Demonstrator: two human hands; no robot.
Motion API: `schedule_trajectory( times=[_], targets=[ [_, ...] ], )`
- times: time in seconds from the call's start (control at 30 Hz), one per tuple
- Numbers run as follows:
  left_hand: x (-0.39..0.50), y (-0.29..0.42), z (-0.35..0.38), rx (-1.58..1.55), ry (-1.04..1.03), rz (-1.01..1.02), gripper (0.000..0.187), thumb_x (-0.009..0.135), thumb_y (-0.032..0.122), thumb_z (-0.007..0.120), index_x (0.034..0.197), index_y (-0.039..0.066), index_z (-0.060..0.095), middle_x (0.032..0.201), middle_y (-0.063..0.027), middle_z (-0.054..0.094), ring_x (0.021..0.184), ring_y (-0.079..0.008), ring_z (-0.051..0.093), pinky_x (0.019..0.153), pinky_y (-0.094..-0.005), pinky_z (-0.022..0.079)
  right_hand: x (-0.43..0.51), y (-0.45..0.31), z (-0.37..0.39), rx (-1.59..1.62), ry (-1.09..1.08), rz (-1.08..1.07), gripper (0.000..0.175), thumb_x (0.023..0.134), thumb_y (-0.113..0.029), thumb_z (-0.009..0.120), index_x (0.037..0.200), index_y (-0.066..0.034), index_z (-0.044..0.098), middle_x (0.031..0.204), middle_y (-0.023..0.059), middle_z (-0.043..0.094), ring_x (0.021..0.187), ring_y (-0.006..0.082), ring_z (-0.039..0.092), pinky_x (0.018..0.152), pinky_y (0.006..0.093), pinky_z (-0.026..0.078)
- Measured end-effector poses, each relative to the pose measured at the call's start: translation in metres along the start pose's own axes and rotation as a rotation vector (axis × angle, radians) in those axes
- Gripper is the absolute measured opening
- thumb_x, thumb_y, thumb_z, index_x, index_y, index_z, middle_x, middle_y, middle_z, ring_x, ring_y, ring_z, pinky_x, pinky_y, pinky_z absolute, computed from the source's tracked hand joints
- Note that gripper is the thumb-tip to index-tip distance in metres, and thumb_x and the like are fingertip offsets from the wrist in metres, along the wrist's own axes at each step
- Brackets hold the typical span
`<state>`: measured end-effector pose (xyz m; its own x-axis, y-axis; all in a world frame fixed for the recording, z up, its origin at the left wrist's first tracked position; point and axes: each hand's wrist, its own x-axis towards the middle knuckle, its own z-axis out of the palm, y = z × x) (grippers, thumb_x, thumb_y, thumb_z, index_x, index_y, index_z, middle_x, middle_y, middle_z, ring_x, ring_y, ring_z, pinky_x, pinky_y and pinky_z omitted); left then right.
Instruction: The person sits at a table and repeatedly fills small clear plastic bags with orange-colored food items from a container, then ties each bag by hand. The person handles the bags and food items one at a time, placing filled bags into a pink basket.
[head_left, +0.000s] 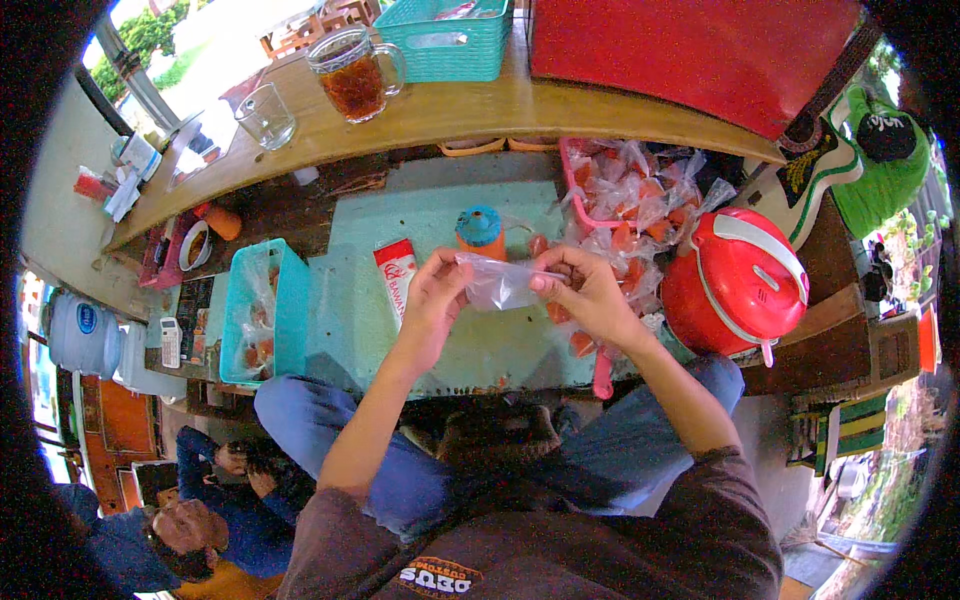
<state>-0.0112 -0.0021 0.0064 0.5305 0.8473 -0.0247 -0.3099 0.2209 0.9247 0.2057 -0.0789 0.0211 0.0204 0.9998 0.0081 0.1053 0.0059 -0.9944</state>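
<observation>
A small clear plastic bag (499, 286) is stretched between my two hands above the table. My left hand (437, 289) pinches its left end, and my right hand (576, 285) grips the right end. Just beyond the bag stands an orange squeeze bottle (480, 227) with a blue cap. A red and white printed packet (394, 274) lies beside my left hand, partly covered by it. To the right of my right hand, several knotted clear bags with orange-red contents (626, 255) are heaped on the table, and more fill a pink basket (568, 180).
A red rice cooker (739, 281) stands at the right. On the left is a turquoise basket (292, 315) holding bagged items. A raised wooden counter (442, 112) carries a mug of brown drink (351, 79) and a clear glass (266, 120). Two people (187, 525) are behind at lower left.
</observation>
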Motion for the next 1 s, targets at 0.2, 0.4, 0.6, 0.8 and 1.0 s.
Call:
schedule_trajectory(
  times=[0.2,0.4,0.6,0.8,1.0],
  targets=[
    [0.027,0.018,0.003,-0.117,-0.046,-0.124,0.025,0.097,0.023,0.057,0.116,0.008,0.052,0.108,-0.0069,0.063,0.096,-0.0178,0.063,0.085,-0.0349,0.053,0.011,0.003,-0.009,0.101,0.067,-0.202,0.015,0.089,-0.006,0.070,0.096,-0.0015,0.057,0.096,0.0040,0.061,0.089,0.0092,0.058,0.079,0.0246,0.049],
    [0.041,0.032,0.011,0.000,-0.201,-0.272,0.036,0.096,0.025,0.059,0.126,0.007,0.050,0.116,-0.0085,0.062,0.099,-0.0184,0.061,0.083,-0.0329,0.051,0.024,-0.009,-0.028,-0.323,0.205,-0.333,0.014,0.083,0.005,0.068,0.092,-0.0013,0.059,0.104,0.0061,0.062,0.097,0.0126,0.058,0.087,0.0272,0.047],
    [0.021,0.013,0.004,0.267,-0.153,-0.031,0.039,0.095,0.018,0.057,0.131,0.005,0.050,0.120,-0.0104,0.062,0.104,-0.0200,0.061,0.085,-0.0334,0.052,0.049,-0.036,-0.040,-0.140,0.144,-0.360,0.018,0.082,0.004,0.069,0.098,-0.0013,0.063,0.116,0.0065,0.060,0.103,0.0130,0.057,0.090,0.0284,0.046],
    [0.015,0.013,-0.014,0.192,-0.126,-0.005,0.030,0.096,0.014,0.054,0.124,0.003,0.057,0.099,-0.0062,0.065,0.083,-0.0148,0.062,0.072,-0.0300,0.052,0.040,-0.058,-0.032,0.119,-0.021,-0.124,0.037,0.092,-0.014,0.065,0.126,-0.0015,0.061,0.132,0.0081,0.057,0.108,0.0126,0.057,0.093,0.0289,0.046],
    [0.001,0.025,-0.013,0.479,-0.163,0.100,0.025,0.098,0.018,0.054,0.116,0.002,0.061,0.087,-0.0044,0.065,0.069,-0.0098,0.059,0.061,-0.0259,0.047,0.038,-0.040,-0.026,0.341,0.085,-0.077,0.015,0.094,-0.013,0.063,0.105,-0.0040,0.068,0.124,0.0088,0.062,0.100,0.0136,0.060,0.089,0.0278,0.048]
  ],
)
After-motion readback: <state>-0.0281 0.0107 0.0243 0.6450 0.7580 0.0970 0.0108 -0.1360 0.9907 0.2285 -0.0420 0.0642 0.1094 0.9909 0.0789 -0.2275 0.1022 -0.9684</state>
